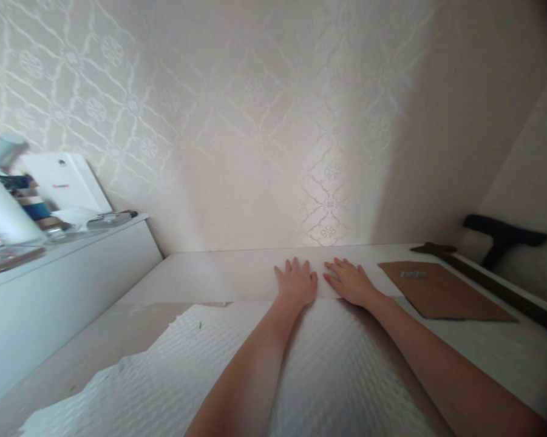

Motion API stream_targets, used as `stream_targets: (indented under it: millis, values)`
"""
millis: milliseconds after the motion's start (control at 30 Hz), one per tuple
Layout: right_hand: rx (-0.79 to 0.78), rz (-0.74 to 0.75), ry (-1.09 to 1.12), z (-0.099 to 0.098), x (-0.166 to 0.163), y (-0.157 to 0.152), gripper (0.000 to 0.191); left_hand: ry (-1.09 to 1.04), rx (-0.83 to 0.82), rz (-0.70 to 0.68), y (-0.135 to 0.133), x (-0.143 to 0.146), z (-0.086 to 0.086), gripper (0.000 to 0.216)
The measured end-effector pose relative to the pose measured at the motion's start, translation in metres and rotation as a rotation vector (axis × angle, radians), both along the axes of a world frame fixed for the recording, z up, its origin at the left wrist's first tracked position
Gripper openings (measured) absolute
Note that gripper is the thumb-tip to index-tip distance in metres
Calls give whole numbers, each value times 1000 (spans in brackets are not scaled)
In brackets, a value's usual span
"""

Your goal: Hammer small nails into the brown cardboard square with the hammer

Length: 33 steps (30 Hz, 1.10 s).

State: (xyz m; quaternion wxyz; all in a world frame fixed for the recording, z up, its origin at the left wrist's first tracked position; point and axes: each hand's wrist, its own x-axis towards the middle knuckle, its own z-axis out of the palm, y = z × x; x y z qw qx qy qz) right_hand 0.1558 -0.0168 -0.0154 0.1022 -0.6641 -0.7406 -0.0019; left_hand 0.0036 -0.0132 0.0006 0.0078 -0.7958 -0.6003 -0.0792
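Observation:
My left hand lies flat with its fingers spread on a smooth white strip that runs along the foot of the wall. Just to its right, my right hand rests palm down on the same strip, fingers apart. Neither hand holds anything. A textured white sheet with a ragged left edge spreads beneath both forearms, its far edge near my wrists. To the right of my right hand lies a flat brown cardboard piece with small pale marking on it.
A white cabinet stands at the left, bearing a white box, a blurred white cylinder and other small items. Patterned wallpaper covers the wall ahead. At the right are a dark T-shaped object and a long dark brown bar.

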Motion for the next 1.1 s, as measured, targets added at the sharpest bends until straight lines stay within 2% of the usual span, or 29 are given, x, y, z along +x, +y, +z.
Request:
stream_targets:
  millis: [1100]
  values:
    - [10, -1, -11, 0, 0, -1, 52, 8, -15, 1, 0, 1, 1, 53]
